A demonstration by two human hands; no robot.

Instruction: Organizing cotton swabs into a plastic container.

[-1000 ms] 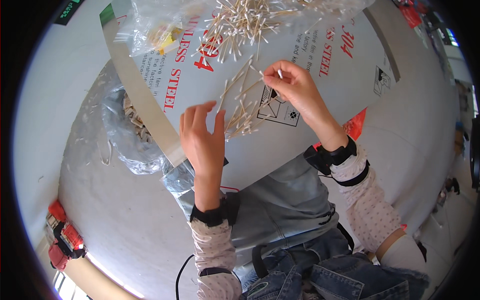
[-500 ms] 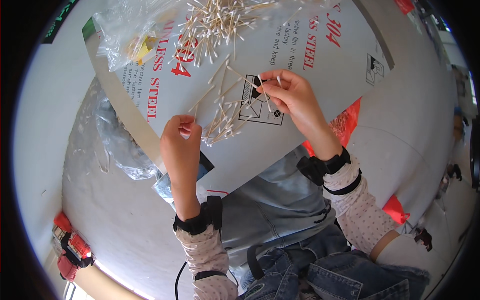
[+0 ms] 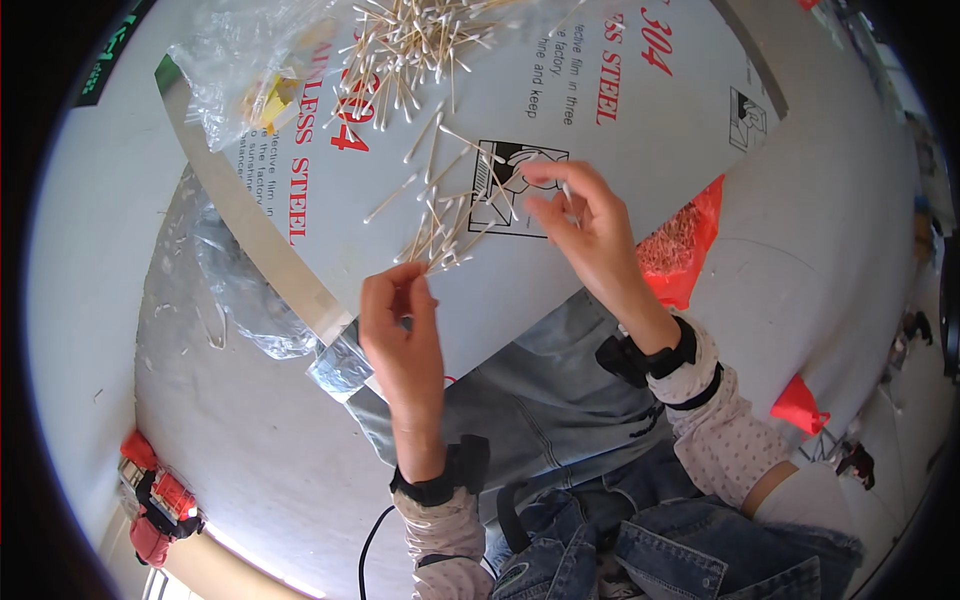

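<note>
Far left I see a red tool (image 3: 150, 500) on the floor, then a crumpled clear plastic bag (image 3: 245, 290) beside the white printed sheet (image 3: 640, 130). My left hand (image 3: 400, 330) sits at the sheet's near edge, fingers pinched narrow on the ends of a small bundle of cotton swabs (image 3: 440, 235). A bigger swab pile (image 3: 410, 45) lies at the top. My right hand (image 3: 585, 225) hovers over the sheet, fingertips pinching one swab. A red bag (image 3: 685, 245) lies right of it.
</note>
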